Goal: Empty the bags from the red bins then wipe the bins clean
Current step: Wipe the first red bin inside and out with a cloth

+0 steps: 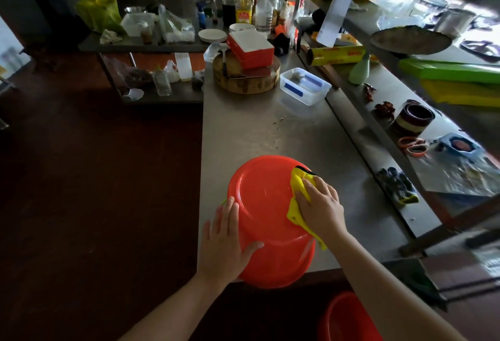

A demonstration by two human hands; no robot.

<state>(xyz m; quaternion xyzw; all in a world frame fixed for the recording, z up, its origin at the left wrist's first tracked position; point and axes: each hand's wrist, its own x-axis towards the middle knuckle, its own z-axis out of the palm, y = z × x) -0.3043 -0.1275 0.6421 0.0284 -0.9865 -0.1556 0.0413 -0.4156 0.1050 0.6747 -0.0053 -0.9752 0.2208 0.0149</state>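
Two red bins are in view. The one being handled, the upturned red bin (265,205), stands mouth-down on the steel desk (257,129) at its near edge. Its round base faces up, so the axis from mouth to base runs upward off the desk. The near wall flares out to the wider rim, which seems to hang slightly past the desk edge. Whether the bin leans at all I cannot tell. The second red bin (349,319) sits below and to the right of it, off the desk, with only part of its rim showing.

Two bare hands work on the upturned bin. The left grip (226,243) lies flat on its left wall, fingers straight and pointing away, thumb spread across the near wall. The right grip (319,205) is also spread flat, pressing one yellow cloth (295,212) onto the right side of the base. The cloth's edges stick out beyond the fingers and trail down the wall.

Well beyond the bin on the same desk stands one round wooden chopping block (243,83), with one red-and-white box (251,48) on top of it. Just right of the block is one clear plastic container (304,86) marked with blue tape. Beyond and right of the bin, two yellow rolls of wrap (338,55) lie on the shelving. One pair of orange-handled scissors (414,146) lies on the ledge to the bin's right.
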